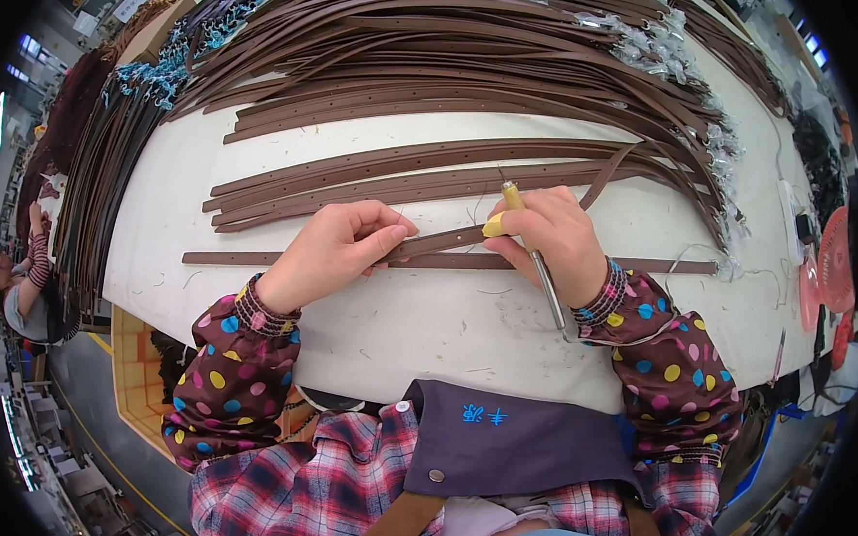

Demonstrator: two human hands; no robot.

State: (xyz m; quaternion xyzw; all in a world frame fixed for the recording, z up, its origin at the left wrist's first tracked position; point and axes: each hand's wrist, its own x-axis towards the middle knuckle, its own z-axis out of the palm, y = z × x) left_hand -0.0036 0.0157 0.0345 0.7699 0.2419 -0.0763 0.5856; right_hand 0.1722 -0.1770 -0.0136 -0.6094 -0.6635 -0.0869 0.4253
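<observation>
Your left hand point(336, 246) is pinching a holed brown strap point(447, 239) between thumb and fingers, and your right hand point(558, 237) is closing its fingers around a slim metal tool point(550, 291) with a yellow collar, its thin point facing away from you. One right fingertip is wearing yellow tape point(492, 226) and meeting the strap; whether those fingers are also pinching it, you are not showing clearly. The strap is spanning between your hands, crossing over a single lower strap point(662, 266) on the bench point(403, 332). Assessed risks: the tool's point could be pricking a finger or scoring leather if your grip is slipping, since both hands are working close together; a loose dark thread point(474, 207) could be snagging near the collar; the lower strap could be dragging along because it is lying just beneath. Regarding edges, grouped straps point(347, 190) are limiting reach beyond your hands, and plastic-wrapped ends point(725, 184) are crowding the right. Most open room is lying between the lower strap and the near edge, where only loose scraps are scattering.
</observation>
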